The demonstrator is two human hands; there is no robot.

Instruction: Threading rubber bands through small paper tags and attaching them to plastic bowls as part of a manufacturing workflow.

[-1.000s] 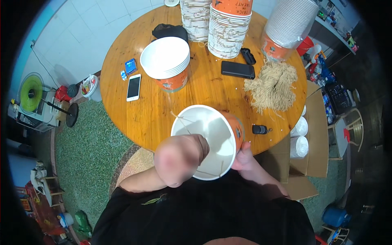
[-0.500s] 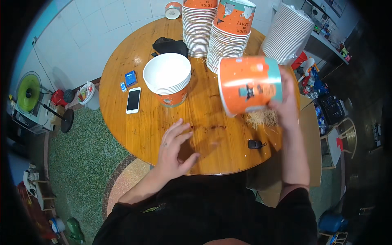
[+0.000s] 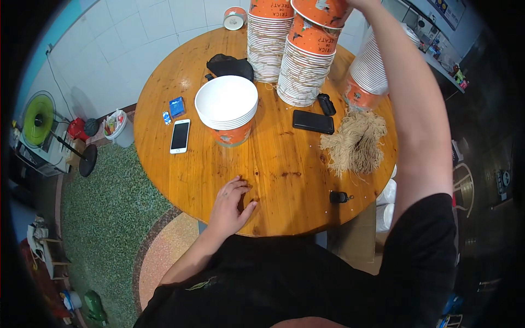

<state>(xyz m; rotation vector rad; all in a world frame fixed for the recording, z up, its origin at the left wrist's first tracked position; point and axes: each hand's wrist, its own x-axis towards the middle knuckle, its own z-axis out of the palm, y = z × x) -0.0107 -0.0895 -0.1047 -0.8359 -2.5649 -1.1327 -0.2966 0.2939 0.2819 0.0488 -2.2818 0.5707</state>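
While the right arm reaches up and away across the round wooden surface [image 3: 284, 169], the left hand [image 3: 229, 205] lies flat on the wood near the person's edge, fingers spread and holding nothing, which reads as a prop to steady the body during the long reach. The right hand [image 3: 358, 3] is almost wholly cut off by the top edge of the view; its grip seems to be on the rim of an orange paper bucket [image 3: 322, 10], but how far the fingers close cannot be told.

That bucket sits mouth-down on top of a tall stack of nested buckets [image 3: 303, 71], directly below the grip, so its long axis runs roughly upright and in line with the stack, its open end pointing down into the pile. Nesting them this way keeps the tower compact and straight. A second stack [image 3: 268, 38] stands touching it to the left of the grip, and a third, leaning stack [image 3: 372, 71] lies under the forearm.

Nearer the person, a short stack of buckets [image 3: 227, 109] stands mouth-up, well apart from the grip. A bundle of pale string [image 3: 355, 142] lies below the forearm, a black phone [image 3: 313, 122] beside it, and a white phone [image 3: 180, 136] far to the left.
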